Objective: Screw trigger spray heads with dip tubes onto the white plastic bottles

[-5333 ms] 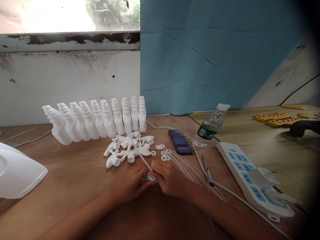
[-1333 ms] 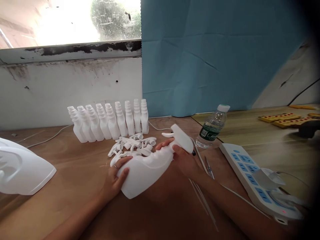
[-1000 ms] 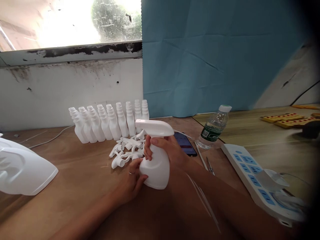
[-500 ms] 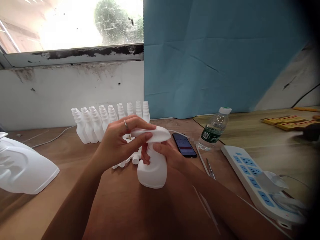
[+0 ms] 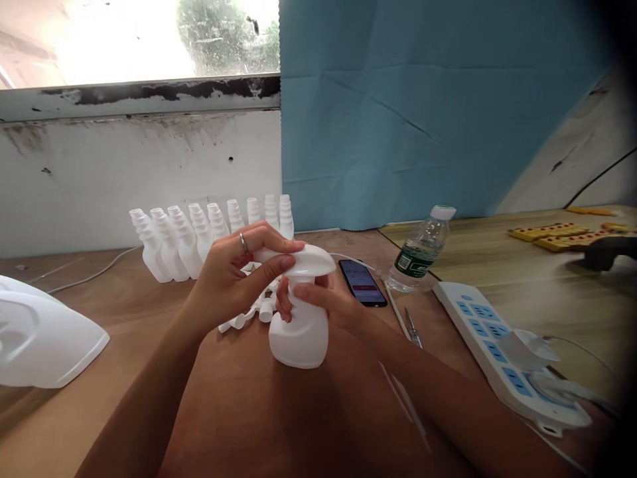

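Note:
A white plastic spray bottle (image 5: 299,342) stands upright on the brown table in front of me. Its rounded white spray head (image 5: 311,261) sits on the neck. My left hand (image 5: 243,269), with a ring on one finger, grips the spray head from the left, thumb and fingers closed on it. Around the bottle's neck, my right hand (image 5: 326,299) is wrapped from the right, its fingertips showing on the left side. Just behind the bottle lie several small white plastic parts (image 5: 266,311), partly hidden by my left hand.
Several open white bottles (image 5: 186,245) stand in a row by the wall. A large white container (image 5: 50,338) lies at left. Rightward are a phone (image 5: 363,282), a water bottle (image 5: 421,252), a thin pointed tool (image 5: 412,327) and a power strip (image 5: 497,352) with plugs.
The view has shifted slightly, so everything sits a little further left and higher in the picture. Both hands keep their hold on the spray bottle, which stays upright.

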A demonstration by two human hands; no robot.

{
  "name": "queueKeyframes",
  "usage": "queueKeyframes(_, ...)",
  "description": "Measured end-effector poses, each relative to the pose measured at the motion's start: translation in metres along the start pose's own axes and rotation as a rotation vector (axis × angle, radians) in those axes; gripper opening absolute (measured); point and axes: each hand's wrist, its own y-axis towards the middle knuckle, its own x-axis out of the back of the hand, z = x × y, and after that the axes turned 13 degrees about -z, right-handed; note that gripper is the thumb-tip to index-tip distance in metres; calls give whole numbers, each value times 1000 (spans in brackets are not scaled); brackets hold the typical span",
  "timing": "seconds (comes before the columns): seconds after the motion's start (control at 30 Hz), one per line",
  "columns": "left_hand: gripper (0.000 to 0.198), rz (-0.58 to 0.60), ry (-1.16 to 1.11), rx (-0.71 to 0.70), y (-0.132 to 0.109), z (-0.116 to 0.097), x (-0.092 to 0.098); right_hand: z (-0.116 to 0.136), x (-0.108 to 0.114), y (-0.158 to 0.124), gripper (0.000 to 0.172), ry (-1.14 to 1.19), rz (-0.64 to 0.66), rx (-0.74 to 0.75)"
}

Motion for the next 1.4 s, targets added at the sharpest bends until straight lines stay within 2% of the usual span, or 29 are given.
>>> queueKeyframes(0.17,11,12,-5,22,-1,0,0,0,-2,0,36,59,9,26)
queueKeyframes(0.3,10,25,-17,37,-1,1,1,2,-5,-1,39,-68,-65,44)
queueKeyframes(0.37,9,20,-10,43,-1,1,1,2,-6,-2,40,-19,-33,43)
queueKeyframes(0.53,10,8,8,54,-1,2,2,-1,-5,-1,36,-62,-55,75)
queueKeyframes(0.63,7,12,17,48,-1,2,2,-2,-6,0,38,-11,-15,82)
queueKeyframes(0.77,7,15,8,48,-1,2,3,-1,-7,-1,33,-65,-53,100)
queueKeyframes(0.87,7,20,6,42,-1,2,3,0,-6,-3,36,8,-11,60)
queueKeyframes(1.03,9,21,-5,41,-1,2,3,0,-4,-4,31,-13,-50,41)
queueKeyframes(1.23,9,3,16,13,-1,1,3,-1,-1,-3,29,37,27,42)
queueKeyframes(1.4,11,18,-6,20,-2,3,4,1,-4,-4,25,-52,-10,67)
